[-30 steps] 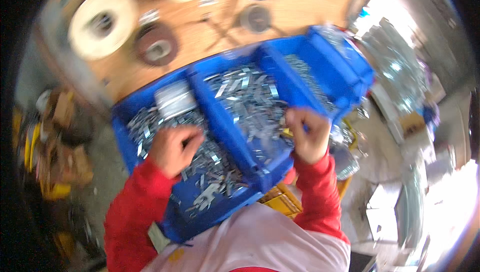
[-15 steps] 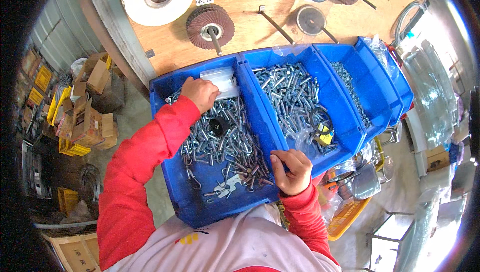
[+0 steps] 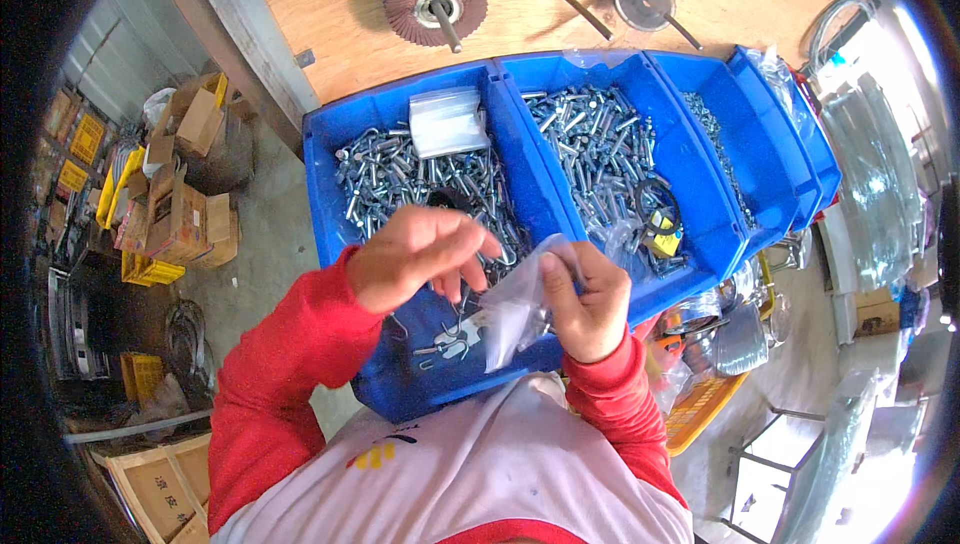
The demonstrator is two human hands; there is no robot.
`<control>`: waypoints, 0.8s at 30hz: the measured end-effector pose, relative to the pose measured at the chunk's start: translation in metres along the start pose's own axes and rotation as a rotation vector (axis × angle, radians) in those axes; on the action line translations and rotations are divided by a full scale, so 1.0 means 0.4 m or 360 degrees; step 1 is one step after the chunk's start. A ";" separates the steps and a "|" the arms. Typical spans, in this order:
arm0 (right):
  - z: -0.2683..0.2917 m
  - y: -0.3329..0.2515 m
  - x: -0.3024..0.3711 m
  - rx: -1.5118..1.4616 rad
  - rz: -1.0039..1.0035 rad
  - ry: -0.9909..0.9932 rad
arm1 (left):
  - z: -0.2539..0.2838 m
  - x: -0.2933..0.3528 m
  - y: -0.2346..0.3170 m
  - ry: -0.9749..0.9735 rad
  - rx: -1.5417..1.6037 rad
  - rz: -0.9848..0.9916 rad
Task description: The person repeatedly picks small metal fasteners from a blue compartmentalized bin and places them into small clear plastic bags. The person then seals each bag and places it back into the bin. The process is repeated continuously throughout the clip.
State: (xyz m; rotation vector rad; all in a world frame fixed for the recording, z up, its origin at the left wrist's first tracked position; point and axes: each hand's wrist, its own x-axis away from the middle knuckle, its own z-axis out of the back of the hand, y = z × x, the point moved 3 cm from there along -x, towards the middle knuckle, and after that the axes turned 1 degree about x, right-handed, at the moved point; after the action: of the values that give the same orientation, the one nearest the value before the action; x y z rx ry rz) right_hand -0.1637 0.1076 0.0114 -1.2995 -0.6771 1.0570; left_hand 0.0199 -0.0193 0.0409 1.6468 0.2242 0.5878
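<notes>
A clear plastic bag [image 3: 515, 309] hangs from my right hand [image 3: 592, 302], pinched between thumb and fingers above the nearest blue bin [image 3: 335, 234]. My left hand [image 3: 425, 256] is just left of the bag, fingers stretched out and a little blurred, with nothing visible in them. Beneath my hands the bin holds a heap of metal J-shaped bolts [image 3: 375, 179]. On the heap's far end lies a stack of clear plastic bags [image 3: 447, 124]. A black ring-like item among the bolts is partly hidden by my left hand. A flat silvery metal piece [image 3: 462, 336] lies near the bin's front.
More blue bins stand to the right, one with bolts [image 3: 590, 144] and a yellow-labelled item [image 3: 663, 236], another with smaller hardware [image 3: 715, 149]. Behind is a wooden board with a flap wheel [image 3: 410, 6] and protruding rods. Cardboard boxes [image 3: 175, 224] sit on the left floor.
My left hand has come back from the bag stack toward my right hand. A single bag is now in my right hand, which held nothing visible before. The view has shifted slightly.
</notes>
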 end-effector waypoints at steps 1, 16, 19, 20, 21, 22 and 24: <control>0.006 0.013 0.004 -0.0042 -0.0119 0.0084 | -0.007 0.020 -0.018 -0.0031 0.0009 0.0008; -0.022 0.014 0.013 0.0404 -0.0018 0.0248 | -0.130 0.116 -0.086 0.0300 -0.0399 -0.0433; -0.021 0.020 0.012 0.0494 -0.0095 0.0145 | -0.119 0.124 -0.099 0.0268 -0.0258 -0.0420; -0.025 0.025 0.012 0.0540 -0.0158 0.0074 | -0.121 0.125 -0.103 0.0313 -0.0093 -0.0419; -0.023 0.030 0.012 0.0608 -0.0278 0.0067 | -0.118 0.125 -0.106 0.0356 -0.0040 -0.0390; -0.028 0.018 0.009 0.0476 -0.0029 0.0076 | -0.111 0.125 -0.107 0.0369 0.0028 -0.0331; -0.029 -0.007 0.008 0.0296 0.0341 0.0145 | -0.097 0.125 -0.111 0.0440 0.0227 -0.0183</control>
State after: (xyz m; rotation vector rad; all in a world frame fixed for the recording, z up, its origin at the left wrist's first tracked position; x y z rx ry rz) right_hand -0.1513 0.1057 0.0114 -1.2687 -0.3668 1.1962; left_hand 0.0514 0.0452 0.0124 1.6730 0.5704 0.7248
